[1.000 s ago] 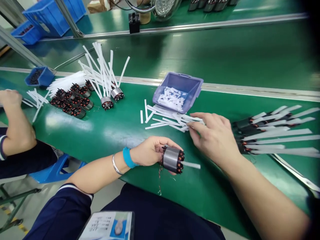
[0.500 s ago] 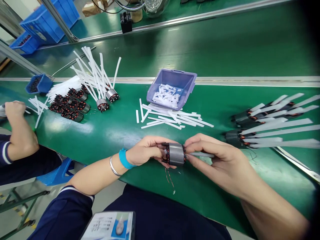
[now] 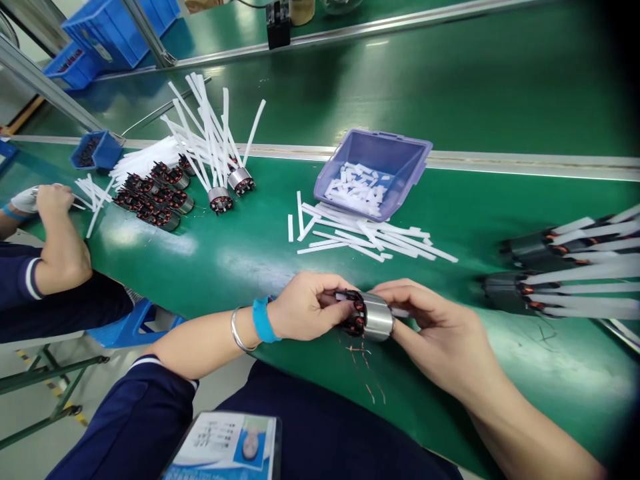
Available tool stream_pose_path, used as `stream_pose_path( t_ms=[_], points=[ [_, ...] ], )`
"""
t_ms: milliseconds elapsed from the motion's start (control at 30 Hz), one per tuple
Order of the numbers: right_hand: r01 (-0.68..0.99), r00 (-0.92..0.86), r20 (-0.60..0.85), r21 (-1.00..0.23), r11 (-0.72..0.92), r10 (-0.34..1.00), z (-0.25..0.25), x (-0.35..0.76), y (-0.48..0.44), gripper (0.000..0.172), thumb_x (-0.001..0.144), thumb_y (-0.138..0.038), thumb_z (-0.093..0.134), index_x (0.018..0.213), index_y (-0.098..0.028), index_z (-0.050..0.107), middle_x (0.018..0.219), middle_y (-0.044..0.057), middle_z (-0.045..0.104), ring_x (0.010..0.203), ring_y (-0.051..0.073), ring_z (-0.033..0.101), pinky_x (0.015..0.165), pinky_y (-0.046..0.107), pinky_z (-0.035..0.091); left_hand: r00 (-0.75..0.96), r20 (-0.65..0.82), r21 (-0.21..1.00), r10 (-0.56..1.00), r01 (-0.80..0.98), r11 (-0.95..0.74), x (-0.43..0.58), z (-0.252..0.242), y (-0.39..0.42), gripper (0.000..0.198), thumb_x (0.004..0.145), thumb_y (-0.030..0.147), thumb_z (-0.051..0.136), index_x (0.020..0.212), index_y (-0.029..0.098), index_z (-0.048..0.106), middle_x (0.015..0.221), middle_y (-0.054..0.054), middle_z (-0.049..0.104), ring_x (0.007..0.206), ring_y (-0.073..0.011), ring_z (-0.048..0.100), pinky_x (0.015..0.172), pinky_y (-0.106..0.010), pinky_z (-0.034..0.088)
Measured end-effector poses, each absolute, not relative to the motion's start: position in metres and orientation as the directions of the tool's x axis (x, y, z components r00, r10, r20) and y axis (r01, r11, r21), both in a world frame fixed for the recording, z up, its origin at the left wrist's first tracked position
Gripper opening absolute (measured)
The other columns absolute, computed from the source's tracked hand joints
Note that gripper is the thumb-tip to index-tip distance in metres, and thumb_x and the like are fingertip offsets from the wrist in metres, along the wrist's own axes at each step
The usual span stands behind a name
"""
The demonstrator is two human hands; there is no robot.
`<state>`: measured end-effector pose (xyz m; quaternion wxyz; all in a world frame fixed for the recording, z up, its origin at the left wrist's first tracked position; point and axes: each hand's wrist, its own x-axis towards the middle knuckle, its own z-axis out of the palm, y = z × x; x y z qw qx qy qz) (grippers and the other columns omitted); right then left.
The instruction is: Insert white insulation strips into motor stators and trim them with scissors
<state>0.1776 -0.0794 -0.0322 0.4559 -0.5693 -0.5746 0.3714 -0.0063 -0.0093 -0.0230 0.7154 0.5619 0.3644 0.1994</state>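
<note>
Between my two hands is a motor stator (image 3: 379, 316), a silver ring with black and copper windings and thin copper wires hanging below. My left hand (image 3: 313, 308) is closed on its winding end, with the thumb and fingers at the black prongs. My right hand (image 3: 440, 327) grips the other end from the right; a short piece of white strip (image 3: 400, 312) shows between its fingers and the stator. Just beyond my hands lies a loose pile of white strips (image 3: 370, 233), in front of a purple bin (image 3: 415, 157) holding short white pieces.
At right lie dark stators (image 3: 510, 293) with long white strips sticking out. To the left are several stators (image 3: 155, 197), some bearing upright strips (image 3: 210, 140). A small blue bin (image 3: 103, 150) stands beyond them. A co-worker's hand (image 3: 53, 200) is at far left.
My view has shifted, so the bench items appear displaced. The stator has turned, showing more of its winding end. Less of the white strip shows at my right fingers.
</note>
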Motion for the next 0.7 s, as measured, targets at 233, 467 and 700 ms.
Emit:
stream_pose_path(
  t_ms=[233,467,700],
  points=[
    [0.32,-0.029,0.092,-0.942,0.097,0.995,-0.027,0.182,-0.078,0.017,0.084,-0.031,0.066,0.07,-0.023,0.063,0.081,0.005,0.071,0.071,0.018,0.067,0.065,0.028,0.054,0.657,-0.364,0.891,0.66,0.038,0.453,-0.003,-0.028,-0.008,0.026,0.066,0.027,0.081,0.073,0.012,0.061,0.06,0.001,0.061,0.053,-0.0073,0.058,0.051,-0.019,0.047],
    [0.065,-0.146,-0.075,-0.996,-0.066,0.986,-0.017,0.189,-0.071,0.033,0.08,-0.047,0.072,0.063,-0.02,0.064,0.069,0.006,0.069,0.062,0.017,0.065,0.056,0.027,0.053,0.807,-0.386,0.749,0.447,-0.008,0.662,-0.007,-0.018,-0.003,0.053,0.055,0.045,0.088,0.084,0.012,0.059,0.068,-0.003,0.067,0.058,-0.0147,0.067,0.052,-0.027,0.057],
    [0.747,-0.012,0.32,-0.627,0.221,0.947,-0.032,0.184,-0.02,0.016,0.085,-0.029,0.061,0.093,-0.017,0.069,0.094,0.01,0.07,0.081,0.023,0.066,0.067,0.034,0.052,0.777,-0.368,0.799,0.511,-0.016,0.601,-0.007,-0.02,0.004,0.048,0.05,0.033,0.092,0.082,0.01,0.065,0.072,-0.003,0.069,0.063,-0.0105,0.066,0.059,-0.02,0.055]
  ],
)
